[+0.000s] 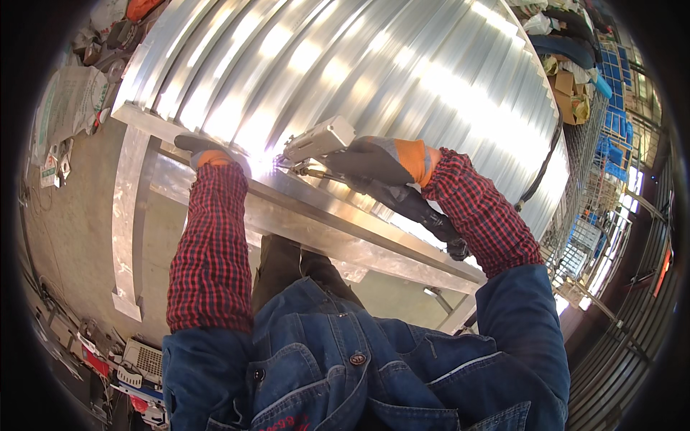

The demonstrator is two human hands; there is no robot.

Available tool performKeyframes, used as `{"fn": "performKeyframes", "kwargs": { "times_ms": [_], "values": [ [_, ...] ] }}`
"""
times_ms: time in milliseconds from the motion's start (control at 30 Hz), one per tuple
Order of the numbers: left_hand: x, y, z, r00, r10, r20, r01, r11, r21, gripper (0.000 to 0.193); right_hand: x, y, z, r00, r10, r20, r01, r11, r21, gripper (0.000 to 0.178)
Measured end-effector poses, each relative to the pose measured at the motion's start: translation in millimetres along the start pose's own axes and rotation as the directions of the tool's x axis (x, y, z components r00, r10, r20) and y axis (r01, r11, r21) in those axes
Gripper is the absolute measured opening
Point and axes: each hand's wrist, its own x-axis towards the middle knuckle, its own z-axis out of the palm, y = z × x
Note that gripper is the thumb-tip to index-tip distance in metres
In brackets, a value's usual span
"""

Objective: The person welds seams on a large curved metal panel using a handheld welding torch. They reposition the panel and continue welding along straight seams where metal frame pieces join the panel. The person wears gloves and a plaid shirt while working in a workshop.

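My right hand (370, 158), in a dark grey and orange glove, is closed around a welding gun with a pale boxy head (320, 140) and a black body. Its tip meets the edge of a metal frame (345, 223), where a bright white-violet glare hides the contact point. Just left of the glare, my gloved left hand (210, 152) lies on the frame's edge with fingers stretched out flat, partly hidden behind the wrist. Shiny ribbed metal slats (316, 72) run side by side across the frame, away from me.
A metal leg (128, 223) extends from the frame's left end. A black cable (539, 169) lies along the slats' right side. Blue crates (614, 136) and a cardboard box (570, 97) stand at right. Sacks (68, 104) sit far left; a grey plastic basket (142, 361) is at lower left.
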Motion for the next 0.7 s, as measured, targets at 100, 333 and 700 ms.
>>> {"fn": "performKeyframes", "kwargs": {
  "times_ms": [100, 333, 700],
  "values": [
    [2.6, -1.7, 0.1, 1.000, 0.002, 0.014, -0.002, 1.000, 0.003, 0.050, -12.0, -10.0, 0.0, 1.000, 0.014, -0.020, -0.014, 1.000, 0.008, 0.068],
    [5.8, -2.3, 0.9, 0.999, 0.007, 0.043, -0.007, 1.000, 0.010, 0.051, -14.2, -12.2, 0.3, 0.997, 0.072, 0.027, -0.073, 0.996, 0.041, 0.070],
    [-3.2, -4.3, 5.5, 0.996, 0.018, 0.084, -0.020, 1.000, 0.021, 0.052, -25.4, -13.7, 1.2, 0.997, 0.076, 0.006, -0.076, 0.996, 0.047, 0.068]
  ]
}}
